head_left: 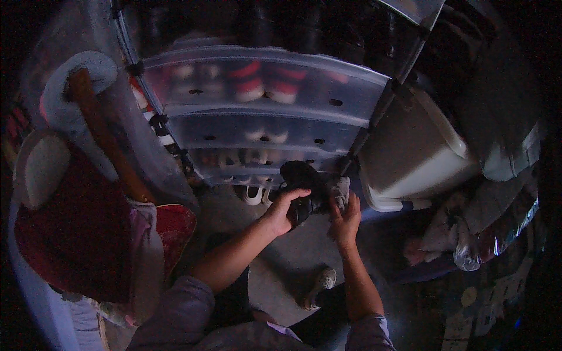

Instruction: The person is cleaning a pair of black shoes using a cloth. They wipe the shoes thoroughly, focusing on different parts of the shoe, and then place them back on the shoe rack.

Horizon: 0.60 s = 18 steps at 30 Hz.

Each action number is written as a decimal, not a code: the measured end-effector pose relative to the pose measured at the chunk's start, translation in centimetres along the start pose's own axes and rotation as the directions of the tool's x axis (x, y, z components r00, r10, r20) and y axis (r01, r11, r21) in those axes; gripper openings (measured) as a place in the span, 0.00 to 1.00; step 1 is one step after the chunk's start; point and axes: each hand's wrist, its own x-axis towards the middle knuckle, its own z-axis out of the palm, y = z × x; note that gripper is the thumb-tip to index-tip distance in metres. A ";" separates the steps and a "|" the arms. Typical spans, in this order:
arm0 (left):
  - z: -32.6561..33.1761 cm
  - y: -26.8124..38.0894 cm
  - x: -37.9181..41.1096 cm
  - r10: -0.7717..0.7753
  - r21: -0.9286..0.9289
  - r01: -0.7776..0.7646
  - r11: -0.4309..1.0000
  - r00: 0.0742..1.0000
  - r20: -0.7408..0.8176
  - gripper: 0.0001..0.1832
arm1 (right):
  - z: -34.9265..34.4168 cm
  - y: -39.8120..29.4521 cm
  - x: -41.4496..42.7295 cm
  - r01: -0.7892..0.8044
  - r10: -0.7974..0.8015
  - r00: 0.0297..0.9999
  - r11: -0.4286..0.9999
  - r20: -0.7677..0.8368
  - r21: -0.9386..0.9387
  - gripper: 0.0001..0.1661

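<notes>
My left hand grips a black shoe in front of me, thumb across its near side. The shoe is tilted, and dim light hides much of its detail. On the shoe's right side, my right hand holds a crumpled light grey cloth, pressed against or very close to the shoe. Whether they touch cannot be made out. Past my hands stands a rack of translucent shoe drawers. Red-and-white shoes show through an upper front. A pair of white shoes is on the floor at its foot.
A light-coloured plastic bin lies tilted right of the rack. Dark red fabric and a curved wooden bar are at left. Clear plastic wrapping lies at right. Below my arms is the concrete-looking floor.
</notes>
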 end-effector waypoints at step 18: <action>-0.2 -3.6 -0.4 0.090 0.363 -0.137 0.922 0.986 0.143 0.20 | -0.1 -2.1 -0.6 0.206 -0.194 0.976 0.971 0.101 -0.121 0.25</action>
